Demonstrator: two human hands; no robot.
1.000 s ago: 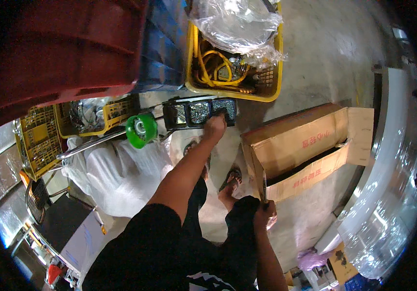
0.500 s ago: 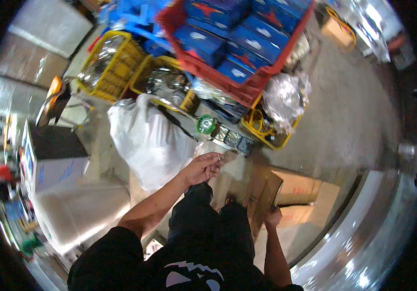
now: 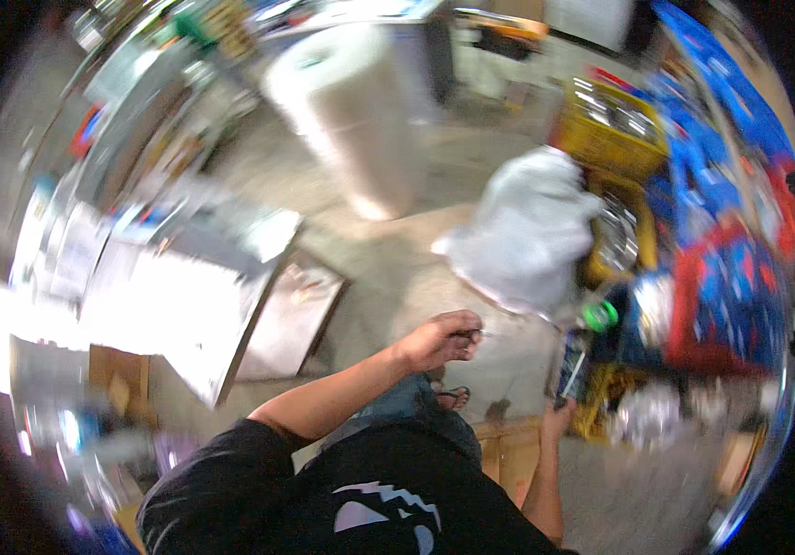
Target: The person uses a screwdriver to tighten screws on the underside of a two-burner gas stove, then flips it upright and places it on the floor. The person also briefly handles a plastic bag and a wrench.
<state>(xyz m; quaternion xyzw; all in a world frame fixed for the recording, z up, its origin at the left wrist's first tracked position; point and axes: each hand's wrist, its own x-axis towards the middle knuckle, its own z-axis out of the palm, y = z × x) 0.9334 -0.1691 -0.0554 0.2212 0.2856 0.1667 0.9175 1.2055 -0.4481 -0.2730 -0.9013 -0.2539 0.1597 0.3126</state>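
In the head view, the picture is blurred by motion. The left hand (image 3: 443,340) is above the floor (image 3: 406,268), in front of the body, its fingers curled and drawn close together; whether they pinch some small thing, I cannot tell. The right hand (image 3: 558,416) is at the near end of the dark tray (image 3: 574,366); I cannot tell how its grip is. This tray lies just below the green spool (image 3: 599,316), with the white sack (image 3: 536,227) beyond. Near the right forearm is the carton (image 3: 506,453).
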